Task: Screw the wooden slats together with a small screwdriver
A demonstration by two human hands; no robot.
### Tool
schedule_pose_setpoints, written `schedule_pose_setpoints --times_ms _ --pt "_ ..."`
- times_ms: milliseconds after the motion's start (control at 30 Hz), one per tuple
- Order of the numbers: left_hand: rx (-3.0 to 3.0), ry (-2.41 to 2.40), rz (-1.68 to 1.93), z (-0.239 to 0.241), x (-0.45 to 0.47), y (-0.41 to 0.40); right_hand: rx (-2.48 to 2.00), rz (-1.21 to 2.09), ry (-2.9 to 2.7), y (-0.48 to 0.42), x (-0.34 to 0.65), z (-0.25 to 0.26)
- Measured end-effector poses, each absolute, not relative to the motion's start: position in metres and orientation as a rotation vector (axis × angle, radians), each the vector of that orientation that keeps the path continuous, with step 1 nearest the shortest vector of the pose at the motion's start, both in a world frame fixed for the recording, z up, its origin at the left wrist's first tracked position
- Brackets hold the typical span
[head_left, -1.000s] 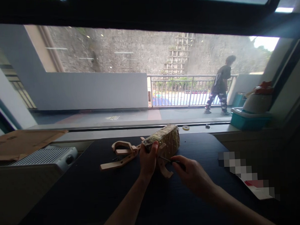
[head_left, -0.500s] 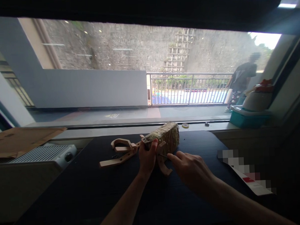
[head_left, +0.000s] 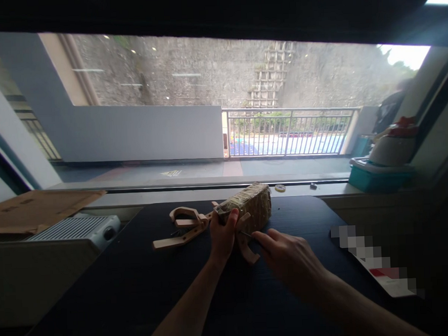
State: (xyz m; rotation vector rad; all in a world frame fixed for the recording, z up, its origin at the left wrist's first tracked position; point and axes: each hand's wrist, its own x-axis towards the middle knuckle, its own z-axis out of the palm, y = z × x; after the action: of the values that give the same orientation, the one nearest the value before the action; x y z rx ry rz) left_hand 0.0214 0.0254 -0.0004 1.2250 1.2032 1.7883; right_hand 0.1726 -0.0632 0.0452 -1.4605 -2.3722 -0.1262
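Observation:
A wooden model with a latticed body and curved legs stands on the dark table near its far edge. My left hand is wrapped round the near end of its body. My right hand pinches a thin dark tool whose tip touches the model beside a curved wooden leg. Loose curved wooden pieces lie just left of the model.
A white heater and cardboard sit at the left. A teal box with a white object stands on the sill at the right. A paper sheet lies at the table's right. A small tape roll rests on the sill.
My right hand moved in toward the model with the tool. The person walking outside has passed to the right, nearly out of sight. My left hand has kept its grip.

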Motion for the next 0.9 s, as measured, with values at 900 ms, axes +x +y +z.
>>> schedule_pose_setpoints --times_ms 900 --pt "1.19 1.251 1.807 -0.003 0.021 0.031 -1.393 -0.226 -2.318 -0.065 0.161 0.04"
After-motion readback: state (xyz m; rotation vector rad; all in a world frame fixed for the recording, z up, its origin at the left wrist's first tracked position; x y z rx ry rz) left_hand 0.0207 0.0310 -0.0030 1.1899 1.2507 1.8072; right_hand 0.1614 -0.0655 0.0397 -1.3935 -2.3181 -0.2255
